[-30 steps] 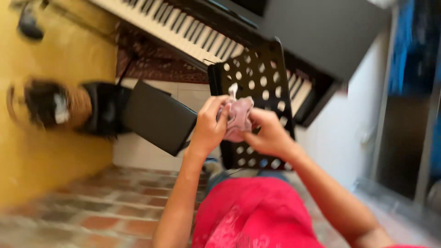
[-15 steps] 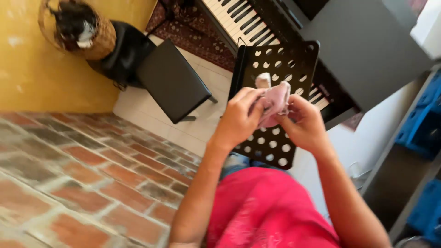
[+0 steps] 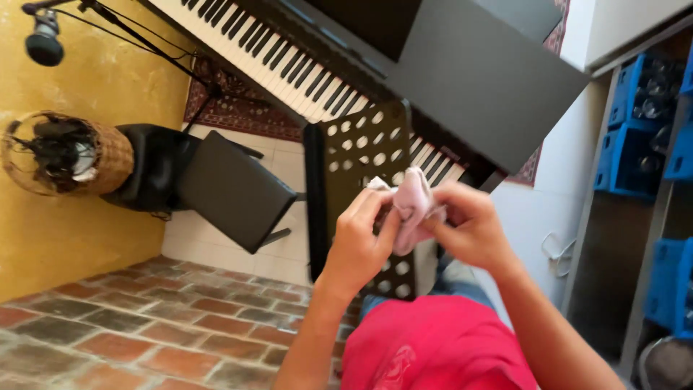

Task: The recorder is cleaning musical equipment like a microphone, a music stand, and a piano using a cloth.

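Both of my hands hold a small pink cloth [image 3: 413, 207] in front of me. My left hand [image 3: 361, 242] pinches its left side and my right hand [image 3: 469, 227] grips its right side. Just behind the cloth stands a black perforated music stand [image 3: 357, 155], and beyond it a black keyboard [image 3: 289, 65] with white and black keys. My red shirt [image 3: 440, 347] fills the bottom of the view.
A black piano bench [image 3: 234, 189] stands on pale tiles left of the stand. A wicker basket [image 3: 68, 153] and a black bag [image 3: 148, 173] sit by the yellow wall, with a microphone [image 3: 43, 43] above. Blue crates [image 3: 635, 123] fill shelves at right. Brick floor lies below.
The view has swung, so the keyboard and stand now sit more centrally. My hands stay on the pink cloth, now held slightly further apart.
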